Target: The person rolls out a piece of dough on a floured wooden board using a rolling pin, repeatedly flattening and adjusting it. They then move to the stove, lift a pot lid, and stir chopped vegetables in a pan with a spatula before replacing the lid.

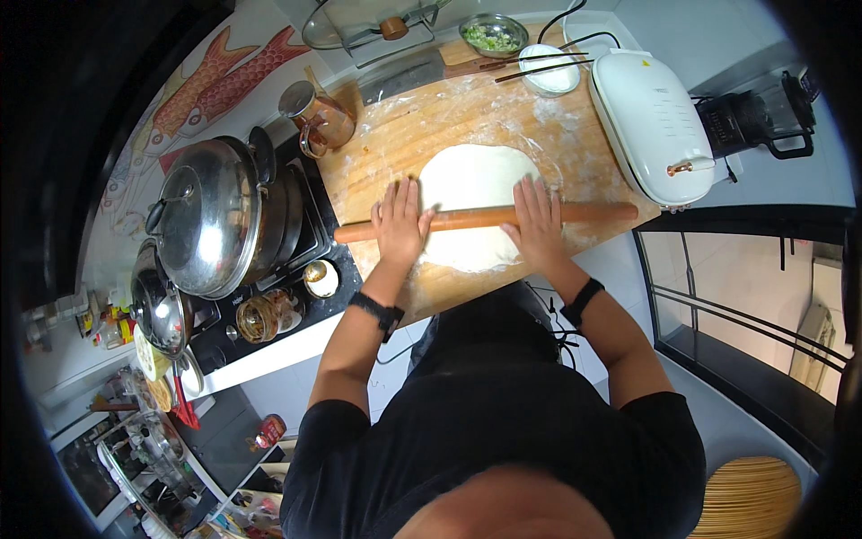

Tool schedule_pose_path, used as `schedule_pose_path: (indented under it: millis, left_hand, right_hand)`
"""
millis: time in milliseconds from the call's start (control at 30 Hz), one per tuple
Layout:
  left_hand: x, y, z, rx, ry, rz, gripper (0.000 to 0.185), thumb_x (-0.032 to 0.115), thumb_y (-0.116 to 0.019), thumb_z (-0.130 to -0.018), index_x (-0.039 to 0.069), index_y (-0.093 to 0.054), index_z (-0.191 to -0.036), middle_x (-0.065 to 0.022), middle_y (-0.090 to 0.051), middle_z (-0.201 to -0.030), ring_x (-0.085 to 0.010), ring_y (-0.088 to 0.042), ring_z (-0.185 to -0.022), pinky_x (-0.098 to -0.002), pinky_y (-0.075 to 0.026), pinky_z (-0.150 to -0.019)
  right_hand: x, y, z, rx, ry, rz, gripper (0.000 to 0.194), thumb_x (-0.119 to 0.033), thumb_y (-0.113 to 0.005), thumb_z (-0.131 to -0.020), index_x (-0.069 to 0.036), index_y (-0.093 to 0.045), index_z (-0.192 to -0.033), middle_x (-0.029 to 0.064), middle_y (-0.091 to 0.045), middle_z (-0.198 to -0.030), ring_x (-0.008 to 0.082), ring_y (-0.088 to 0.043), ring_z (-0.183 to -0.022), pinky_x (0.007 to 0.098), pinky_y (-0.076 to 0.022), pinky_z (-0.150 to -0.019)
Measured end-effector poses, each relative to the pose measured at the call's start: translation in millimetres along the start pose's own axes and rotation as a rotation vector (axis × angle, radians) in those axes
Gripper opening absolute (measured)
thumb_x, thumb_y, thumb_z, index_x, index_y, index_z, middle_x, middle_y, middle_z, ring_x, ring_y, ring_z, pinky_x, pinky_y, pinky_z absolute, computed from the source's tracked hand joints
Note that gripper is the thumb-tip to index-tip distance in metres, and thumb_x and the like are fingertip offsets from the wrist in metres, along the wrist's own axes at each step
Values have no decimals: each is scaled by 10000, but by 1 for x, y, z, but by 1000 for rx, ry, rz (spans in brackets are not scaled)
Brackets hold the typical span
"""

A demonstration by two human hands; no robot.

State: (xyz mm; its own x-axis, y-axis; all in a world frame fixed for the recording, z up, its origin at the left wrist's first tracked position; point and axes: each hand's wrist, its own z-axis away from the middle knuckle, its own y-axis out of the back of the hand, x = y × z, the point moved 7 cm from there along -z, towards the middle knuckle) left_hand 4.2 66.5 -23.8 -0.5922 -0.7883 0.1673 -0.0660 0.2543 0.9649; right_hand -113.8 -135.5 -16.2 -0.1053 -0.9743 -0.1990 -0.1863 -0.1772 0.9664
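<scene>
A sheet of pale, rounded dough (pixel 475 176) lies on a floured wooden board (pixel 384 151). Across it runs a long wooden rolling pin (pixel 471 219), both ends reaching past the dough. My left hand (pixel 399 226) bears down on the pin at the dough's left edge, fingers stretched forward over it and thumb along the near side. Near the dough's right edge, my right hand (pixel 539 226) holds the pin down in the same way. The pin's right end is slightly blurred. Parts of the pin under both palms are hidden.
Left of the board, a large lidded pot (pixel 209 215) stands on a black stove (pixel 313 202). A glass pitcher (pixel 326 121) is at the back left. Behind are a bowl of chopped greens (pixel 491 37), a flour bowl (pixel 552 77) with chopsticks across it, and a white electric appliance (pixel 650 124).
</scene>
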Motion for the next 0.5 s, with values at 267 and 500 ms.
schedule_pose_path:
  millis: [267,500]
  left_hand:
    - [-22,-11,-92,104,-26,90,457,383,-490,-898,82,-515,-1240,-98,-534,-1245,-274,-456,-1164,-399,-310,-973]
    - [-4,19,-98,280,-114,153,372,286,-504,-897,90,-516,-1212,-110,-534,-1227,-290,-457,-1160,-445,-309,-966]
  right_hand:
    - [27,-29,-91,-161,-170,101,569,-450,-368,-931,-146,-299,-1406,101,-236,-1480,326,-201,-1354,534,-189,-1062]
    - [36,-12,-126,18,-156,16,536,-372,-468,-903,-118,-366,-1364,87,-317,-1435,336,-240,-1332,539,-202,-1057]
